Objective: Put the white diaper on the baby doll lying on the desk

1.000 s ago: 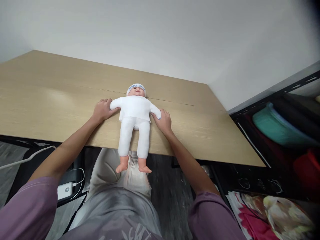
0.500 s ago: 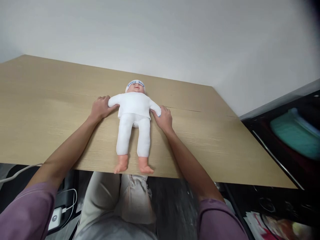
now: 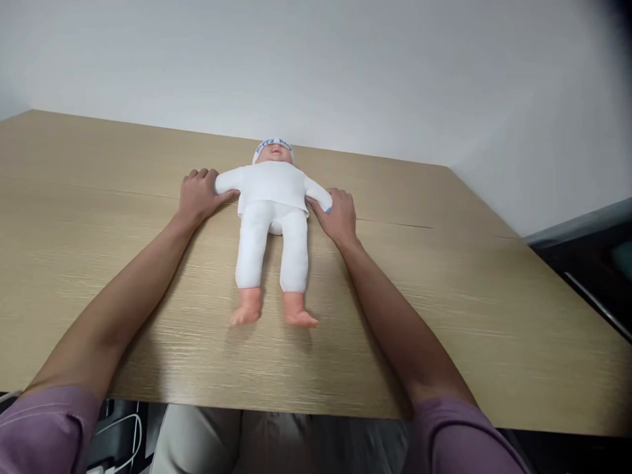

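A baby doll [image 3: 274, 191] in white top and trousers lies face up on the wooden table [image 3: 444, 309], its head toward the wall and its bare feet toward me. Blue lettering runs across its white cap [image 3: 274, 144]. My left hand [image 3: 200, 194] is closed round the end of the doll's sleeve on the left. On the other side, my right hand [image 3: 337, 214] grips the opposite sleeve, where a bit of blue shows at the cuff. Both doll arms are spread outward, and its hands are hidden in my grasp.
Behind the table rises a plain pale wall [image 3: 316, 72]. A dark object with a shiny edge [image 3: 597, 296] stands beyond the right side. Below the front edge, a white cable [image 3: 139, 434] hangs near a black item at the left, beside my legs [image 3: 197, 438].
The doll and both my hands have moved farther from the table's front edge, toward the wall. More tabletop shows below its feet. My grip on both sleeves is unchanged.
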Motion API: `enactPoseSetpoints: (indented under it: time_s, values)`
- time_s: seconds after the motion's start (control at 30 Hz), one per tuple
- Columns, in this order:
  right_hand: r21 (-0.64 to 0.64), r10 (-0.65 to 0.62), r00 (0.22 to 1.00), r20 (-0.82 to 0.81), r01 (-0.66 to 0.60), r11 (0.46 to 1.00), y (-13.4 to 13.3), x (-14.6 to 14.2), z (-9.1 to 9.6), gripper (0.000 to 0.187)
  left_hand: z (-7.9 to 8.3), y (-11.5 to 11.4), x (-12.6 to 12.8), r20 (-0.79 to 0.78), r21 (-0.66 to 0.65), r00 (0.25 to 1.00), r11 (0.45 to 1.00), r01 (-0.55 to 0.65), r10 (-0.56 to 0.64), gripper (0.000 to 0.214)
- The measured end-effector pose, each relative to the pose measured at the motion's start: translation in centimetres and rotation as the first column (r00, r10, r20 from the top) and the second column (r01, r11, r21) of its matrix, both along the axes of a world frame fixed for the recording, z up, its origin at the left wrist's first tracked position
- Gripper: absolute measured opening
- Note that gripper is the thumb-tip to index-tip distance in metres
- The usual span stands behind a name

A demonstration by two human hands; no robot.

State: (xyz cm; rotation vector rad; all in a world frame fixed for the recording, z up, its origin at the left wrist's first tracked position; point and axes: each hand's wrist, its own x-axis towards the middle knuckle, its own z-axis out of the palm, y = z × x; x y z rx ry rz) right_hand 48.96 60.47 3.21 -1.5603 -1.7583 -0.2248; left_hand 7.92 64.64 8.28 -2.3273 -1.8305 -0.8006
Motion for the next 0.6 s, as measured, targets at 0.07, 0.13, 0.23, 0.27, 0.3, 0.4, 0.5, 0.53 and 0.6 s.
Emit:
enactPoseSetpoints:
  time_s: [0.07,0.13,0.23,0.27,0.3,0.4,0.5,0.53,0.6]
  values:
    - [0.011,0.023,1.0,0.015,-0.024,1.0,-0.1,0.9,0.0,0.078,-0.1,0.1,-0.8,0.003,0.021,0.999,0.999,0.036,-0.036,0.092]
    - [0.004,0.067,0.997,0.034,-0.067,0.998,-0.5,2.2,-0.1,0.074,-0.2,-0.1,-2.1,0.002,0.014,0.996,0.996,0.093,-0.093,0.094]
    - [-0.024,0.139,0.99,0.038,-0.138,0.99,-1.0,4.3,-0.4,0.072,-0.4,-0.4,-4.3,-0.005,-0.024,0.987,0.987,0.159,-0.159,0.094]
    - [-0.032,0.155,0.987,0.031,-0.154,0.988,-1.0,4.9,-0.5,0.072,-0.5,-0.4,-4.9,-0.006,-0.032,0.986,0.985,0.167,-0.167,0.093]
    - [-0.039,0.168,0.986,0.024,-0.167,0.985,-0.9,5.4,-0.6,0.073,-0.5,-0.3,-5.4,-0.004,-0.036,0.985,0.985,0.17,-0.17,0.093]
    - [-0.046,0.185,0.983,0.008,-0.185,0.982,-0.3,6.1,-0.9,0.074,-0.7,-0.1,-6.1,0.017,-0.041,0.987,0.986,0.163,-0.163,0.089]
    - [-0.024,0.175,0.984,-0.004,-0.176,0.984,0.3,6.4,-1.1,0.074,-0.8,0.4,-6.2,0.052,-0.059,0.986,0.985,0.164,-0.161,0.082]
    - [-0.016,0.166,0.986,-0.007,-0.166,0.986,0.5,6.4,-1.2,0.075,-0.8,0.5,-6.2,0.063,-0.068,0.985,0.984,0.167,-0.163,0.08]
    - [-0.007,0.146,0.989,-0.014,-0.146,0.989,0.7,6.6,-1.3,0.077,-0.9,0.8,-6.2,0.083,-0.088,0.984,0.982,0.168,-0.16,0.078]
